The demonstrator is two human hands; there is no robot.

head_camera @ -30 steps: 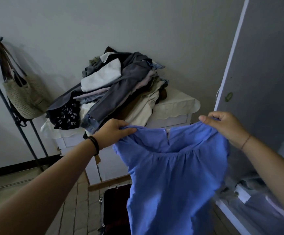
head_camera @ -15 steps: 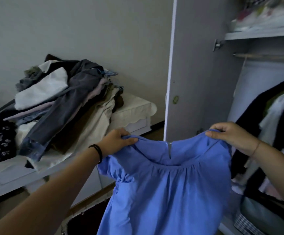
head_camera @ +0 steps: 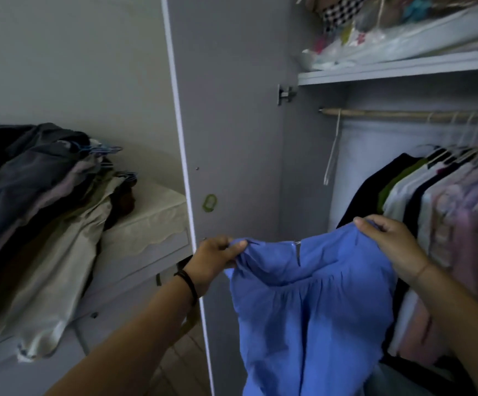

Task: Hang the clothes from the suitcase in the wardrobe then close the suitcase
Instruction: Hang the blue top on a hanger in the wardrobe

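Note:
A blue blouse (head_camera: 312, 315) hangs spread between my hands in front of the open wardrobe (head_camera: 312, 155). My left hand (head_camera: 213, 261) pinches its left shoulder, and my right hand (head_camera: 389, 244) grips its right shoulder. Above and behind the blouse runs the wooden rail (head_camera: 389, 113), with an empty white hanger (head_camera: 333, 147) at its left end. Several garments (head_camera: 438, 212) hang on the rail's right part. The suitcase is out of view.
The grey wardrobe door (head_camera: 226, 110) stands open just left of the blouse. A pile of clothes (head_camera: 37, 201) lies on a white chest of drawers (head_camera: 146, 252) at the left. A shelf (head_camera: 398, 68) with bagged items tops the hanging space.
The view has swung right from the clothes pile to the wardrobe interior. Both hands carried the blue blouse rightward with it, keeping the same hold on its shoulders.

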